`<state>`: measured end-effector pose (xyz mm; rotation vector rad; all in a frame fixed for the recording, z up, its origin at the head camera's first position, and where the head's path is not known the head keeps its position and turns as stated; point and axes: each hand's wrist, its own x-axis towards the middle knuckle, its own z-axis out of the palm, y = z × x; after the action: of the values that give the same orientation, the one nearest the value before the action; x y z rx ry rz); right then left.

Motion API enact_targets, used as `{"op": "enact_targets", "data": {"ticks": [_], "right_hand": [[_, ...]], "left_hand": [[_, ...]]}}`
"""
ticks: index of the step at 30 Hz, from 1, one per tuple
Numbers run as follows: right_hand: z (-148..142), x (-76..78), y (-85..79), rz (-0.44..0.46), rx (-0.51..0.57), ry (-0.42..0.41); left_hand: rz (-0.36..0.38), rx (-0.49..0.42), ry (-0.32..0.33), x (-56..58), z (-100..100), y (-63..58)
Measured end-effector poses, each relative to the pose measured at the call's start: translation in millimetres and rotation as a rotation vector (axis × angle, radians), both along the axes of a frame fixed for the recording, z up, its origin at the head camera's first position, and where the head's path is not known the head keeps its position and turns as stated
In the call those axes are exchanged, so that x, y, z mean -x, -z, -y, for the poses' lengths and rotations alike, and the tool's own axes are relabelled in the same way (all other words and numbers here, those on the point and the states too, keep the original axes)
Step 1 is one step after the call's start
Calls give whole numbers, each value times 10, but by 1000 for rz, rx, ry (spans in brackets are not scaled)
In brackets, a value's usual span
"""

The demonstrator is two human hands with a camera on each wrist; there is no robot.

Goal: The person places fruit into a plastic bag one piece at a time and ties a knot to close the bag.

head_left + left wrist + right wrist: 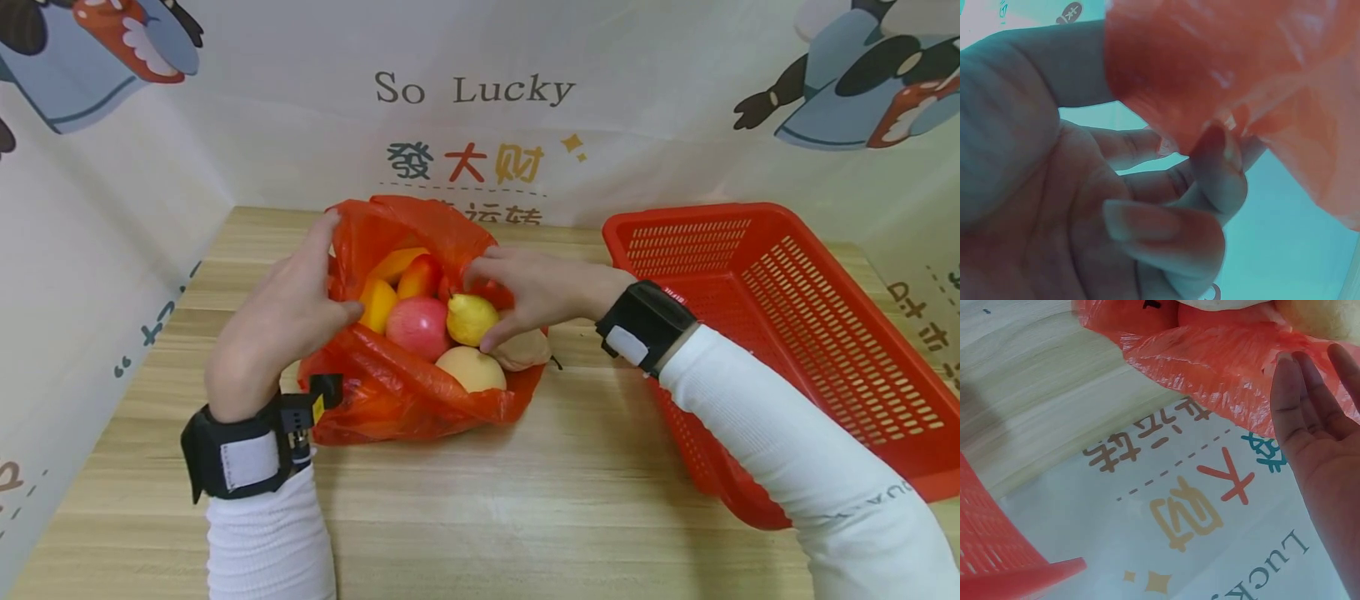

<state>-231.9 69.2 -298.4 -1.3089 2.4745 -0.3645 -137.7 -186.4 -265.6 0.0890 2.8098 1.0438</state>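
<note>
A red plastic bag [390, 427] stands on the table with its mouth spread. Inside lie a yellow pear [471, 320], a pinkish-red round fruit [417, 327], a pale round fruit [472, 371], a brownish fruit [527, 350], an orange-red fruit [422, 277] and a yellow fruit [378, 305]. My left hand [281, 312] holds the bag's left edge; in the left wrist view, thin plastic [1210, 62] covers part of the thumb and the fingers curl beside it. Over the bag's right side reaches my right hand [543, 285], its fingers extended beside the pear and the plastic.
To the right stands a red perforated basket [697, 212], with my right forearm passing over its near side. A pale printed sheet [480, 50] rises behind the wood-grain table [480, 508] and along its sides.
</note>
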Motion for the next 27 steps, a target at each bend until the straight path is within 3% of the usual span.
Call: {"op": "enact_targets", "data": {"ticks": [12, 27], "right_hand": [[-111, 94, 77, -16, 4, 74], [-148, 130, 85, 6, -11, 83]], "left_hand": [[-11, -6, 11, -4, -2, -7], [-11, 0, 16, 0, -9, -9]]}}
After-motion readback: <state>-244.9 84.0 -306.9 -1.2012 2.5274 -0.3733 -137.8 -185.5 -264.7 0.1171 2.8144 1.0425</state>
